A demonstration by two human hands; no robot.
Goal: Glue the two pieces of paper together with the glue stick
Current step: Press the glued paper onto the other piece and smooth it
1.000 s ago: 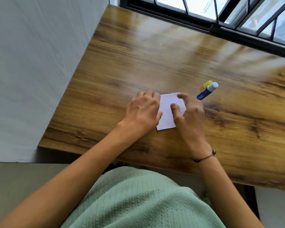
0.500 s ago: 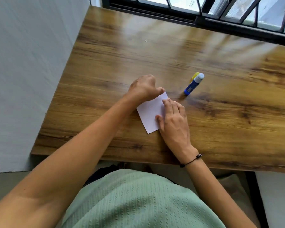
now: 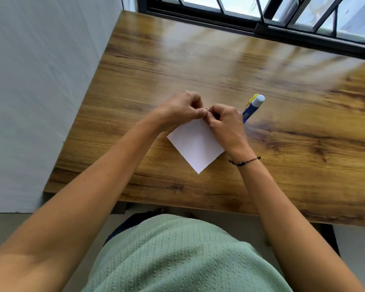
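White square paper [image 3: 196, 144] lies on the brown wooden counter [image 3: 282, 154], turned like a diamond, with one corner pointing to the person. Only one sheet can be counted from above; if a second piece lies exactly under it, this cannot be told. Two hands meet at the far corner of the paper. The left hand [image 3: 180, 110] has its fingers curled and its thumb pressed against the fingers, pinching the paper corner. The right hand [image 3: 226, 121] is also curled, its fingertips closing on the same corner, touching the left thumb. The corner itself is mostly hidden between the fingers.

One blue glue stick with a white top [image 3: 253, 106] lies on the counter just beside the right hand, on its far right side, partly hidden by the knuckles. One small yellow cap [image 3: 253, 97] lies touching the white end of the stick.

One thin dark bracelet [image 3: 243, 162] is on the right wrist. One black-framed window [image 3: 261, 24] runs along the far edge of the counter
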